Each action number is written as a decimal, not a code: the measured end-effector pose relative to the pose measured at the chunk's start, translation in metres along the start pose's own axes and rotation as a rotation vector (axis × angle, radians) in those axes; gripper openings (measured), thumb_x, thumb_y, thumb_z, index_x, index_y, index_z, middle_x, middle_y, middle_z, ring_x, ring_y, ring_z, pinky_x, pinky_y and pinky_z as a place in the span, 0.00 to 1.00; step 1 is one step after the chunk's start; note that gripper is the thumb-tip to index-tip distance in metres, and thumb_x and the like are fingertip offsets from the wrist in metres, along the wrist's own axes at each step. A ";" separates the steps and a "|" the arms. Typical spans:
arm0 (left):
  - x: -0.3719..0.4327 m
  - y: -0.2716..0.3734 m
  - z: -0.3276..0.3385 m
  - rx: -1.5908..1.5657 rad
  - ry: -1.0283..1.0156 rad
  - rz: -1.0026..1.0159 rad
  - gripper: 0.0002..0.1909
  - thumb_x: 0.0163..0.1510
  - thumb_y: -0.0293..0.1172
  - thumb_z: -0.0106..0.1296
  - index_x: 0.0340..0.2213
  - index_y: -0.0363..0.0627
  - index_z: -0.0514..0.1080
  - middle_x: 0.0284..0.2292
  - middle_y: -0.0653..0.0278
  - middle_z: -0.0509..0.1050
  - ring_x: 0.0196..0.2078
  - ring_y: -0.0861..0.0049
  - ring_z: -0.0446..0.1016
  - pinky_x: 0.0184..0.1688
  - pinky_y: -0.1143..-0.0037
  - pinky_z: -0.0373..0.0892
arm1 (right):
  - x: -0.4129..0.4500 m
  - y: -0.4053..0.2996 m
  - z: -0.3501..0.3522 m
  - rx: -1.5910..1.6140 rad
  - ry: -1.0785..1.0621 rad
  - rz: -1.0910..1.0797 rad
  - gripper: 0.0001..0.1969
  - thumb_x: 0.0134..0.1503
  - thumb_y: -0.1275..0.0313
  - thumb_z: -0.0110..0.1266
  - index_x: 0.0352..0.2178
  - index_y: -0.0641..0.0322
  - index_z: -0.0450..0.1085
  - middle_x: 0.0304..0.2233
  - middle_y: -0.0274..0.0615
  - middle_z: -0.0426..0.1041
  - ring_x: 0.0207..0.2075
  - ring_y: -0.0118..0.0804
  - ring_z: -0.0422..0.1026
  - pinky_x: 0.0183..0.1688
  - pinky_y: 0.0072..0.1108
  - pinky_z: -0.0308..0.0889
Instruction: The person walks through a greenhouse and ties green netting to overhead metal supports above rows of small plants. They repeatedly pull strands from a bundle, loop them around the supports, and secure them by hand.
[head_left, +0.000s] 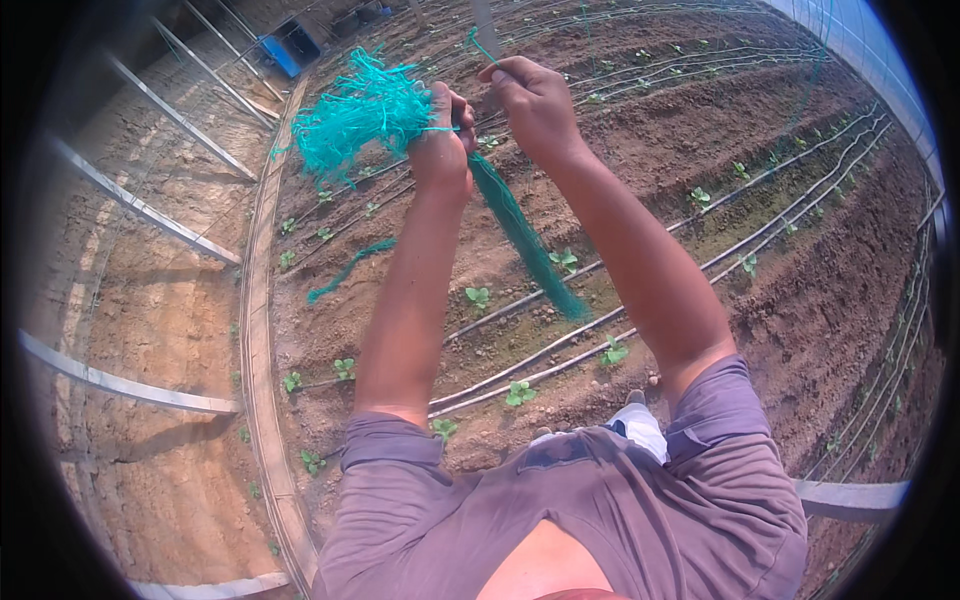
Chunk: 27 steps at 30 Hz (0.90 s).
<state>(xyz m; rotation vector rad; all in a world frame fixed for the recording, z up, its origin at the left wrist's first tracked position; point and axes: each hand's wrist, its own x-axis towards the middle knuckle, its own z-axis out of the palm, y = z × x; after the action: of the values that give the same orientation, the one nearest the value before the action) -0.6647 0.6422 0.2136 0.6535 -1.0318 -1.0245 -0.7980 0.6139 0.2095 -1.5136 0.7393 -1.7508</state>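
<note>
My left hand (444, 146) is closed around a bundle of green twine (364, 112). The bundle's frayed, loose strands fan out to the left of the fist. Its long tail (525, 236) hangs down to the right, over the planted soil. My right hand (531, 105) is raised a little to the right of the left one, apart from it. Thumb and forefinger pinch a thin green strand (482, 46), whose end curls up above the fingertips. Whether this strand joins the bundle cannot be seen.
Rows of small leafy seedlings (519, 393) grow in the soil beside drip irrigation lines (525, 367). A loose green twine piece (349, 270) lies on the soil. Left are a narrow plank-like border (259, 337) and slanted pale posts (142, 202). A blue container (289, 49) stands far back.
</note>
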 end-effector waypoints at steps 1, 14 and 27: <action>0.002 -0.001 0.014 -0.025 0.003 -0.005 0.13 0.67 0.42 0.51 0.40 0.44 0.73 0.20 0.71 0.66 0.18 0.86 0.59 0.20 0.81 0.54 | -0.001 -0.002 -0.010 -0.090 0.006 -0.062 0.11 0.63 0.73 0.50 0.38 0.69 0.77 0.18 0.39 0.73 0.21 0.26 0.69 0.27 0.25 0.66; -0.026 -0.007 0.091 0.052 0.096 0.088 0.13 0.66 0.32 0.44 0.42 0.32 0.71 0.18 0.77 0.53 0.18 0.89 0.50 0.22 0.80 0.48 | 0.001 -0.028 -0.109 -0.138 -0.376 -0.123 0.12 0.62 0.72 0.48 0.36 0.69 0.76 0.28 0.56 0.78 0.28 0.48 0.78 0.35 0.33 0.71; -0.059 -0.036 -0.002 1.112 0.296 0.572 0.08 0.51 0.28 0.54 0.35 0.46 0.76 0.23 0.65 0.74 0.22 0.69 0.72 0.19 0.71 0.65 | -0.020 -0.005 -0.090 -0.531 -0.697 -0.206 0.09 0.62 0.72 0.48 0.34 0.64 0.75 0.25 0.37 0.72 0.30 0.25 0.69 0.34 0.26 0.64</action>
<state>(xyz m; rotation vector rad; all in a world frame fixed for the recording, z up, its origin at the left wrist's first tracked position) -0.6853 0.6812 0.1607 1.2479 -1.3730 0.2300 -0.8861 0.6304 0.1875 -2.4444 0.7149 -1.0463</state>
